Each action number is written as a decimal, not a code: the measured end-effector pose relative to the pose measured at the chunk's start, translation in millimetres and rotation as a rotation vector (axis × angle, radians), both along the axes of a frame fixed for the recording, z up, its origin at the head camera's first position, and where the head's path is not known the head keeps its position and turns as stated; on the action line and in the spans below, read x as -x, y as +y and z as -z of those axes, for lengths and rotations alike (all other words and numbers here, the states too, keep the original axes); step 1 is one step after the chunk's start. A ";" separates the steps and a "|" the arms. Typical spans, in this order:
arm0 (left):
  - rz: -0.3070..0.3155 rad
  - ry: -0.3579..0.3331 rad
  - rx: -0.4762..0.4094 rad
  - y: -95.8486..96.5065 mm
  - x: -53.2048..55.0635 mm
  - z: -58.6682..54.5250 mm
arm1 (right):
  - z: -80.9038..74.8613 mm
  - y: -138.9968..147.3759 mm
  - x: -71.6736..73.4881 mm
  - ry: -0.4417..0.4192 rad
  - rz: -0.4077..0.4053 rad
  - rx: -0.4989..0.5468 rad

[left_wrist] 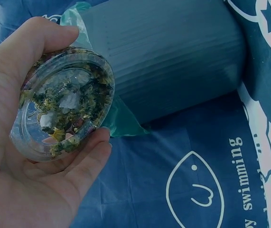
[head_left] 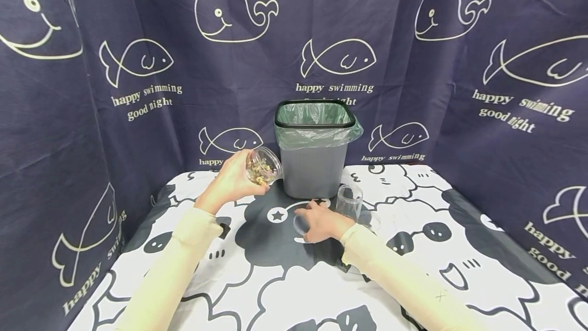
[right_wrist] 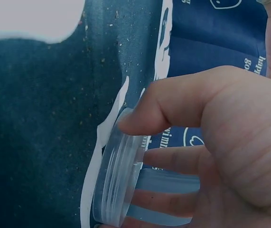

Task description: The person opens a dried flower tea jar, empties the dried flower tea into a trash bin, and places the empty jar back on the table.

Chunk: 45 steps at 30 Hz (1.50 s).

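Observation:
My left hand (head_left: 233,179) grips a clear plastic jar (head_left: 263,166) of dried flowers, tilted with its mouth toward the bin and held left of it. In the left wrist view the jar's base (left_wrist: 66,102) faces the camera, thumb on one side and fingers on the other. My right hand (head_left: 322,222) pinches a clear round lid (right_wrist: 116,175) low over the dark patch of the cloth, in front of the bin. Just beyond that wrist stands a second clear jar (head_left: 350,199), open at the top, and beside it lies another clear lid (head_left: 371,220).
A grey bin (head_left: 313,170) with a black rim and green liner (head_left: 317,139) stands at the back middle. Small crumbs dot the sheep-print cloth (head_left: 220,280) in the right wrist view. Dark blue curtains (head_left: 285,19) surround the table on three sides.

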State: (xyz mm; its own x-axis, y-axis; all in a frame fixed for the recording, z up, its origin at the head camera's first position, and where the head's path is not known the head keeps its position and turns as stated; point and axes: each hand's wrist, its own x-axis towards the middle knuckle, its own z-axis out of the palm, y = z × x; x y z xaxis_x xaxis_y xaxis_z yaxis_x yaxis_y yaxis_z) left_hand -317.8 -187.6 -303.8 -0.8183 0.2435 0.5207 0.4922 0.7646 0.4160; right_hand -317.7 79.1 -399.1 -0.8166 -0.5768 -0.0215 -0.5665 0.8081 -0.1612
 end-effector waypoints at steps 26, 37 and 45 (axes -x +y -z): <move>-0.022 -0.023 -0.005 -0.2 0.0 -6.2 | 1.3 0.5 -1.4 0.023 0.018 -0.015; -0.021 -0.024 -0.005 -0.9 -0.9 -6.4 | 2.8 1.2 -2.6 0.031 0.009 -0.008; -0.025 0.007 -0.008 -2.9 -4.4 -9.5 | 0.9 0.2 -5.4 0.007 0.018 -0.006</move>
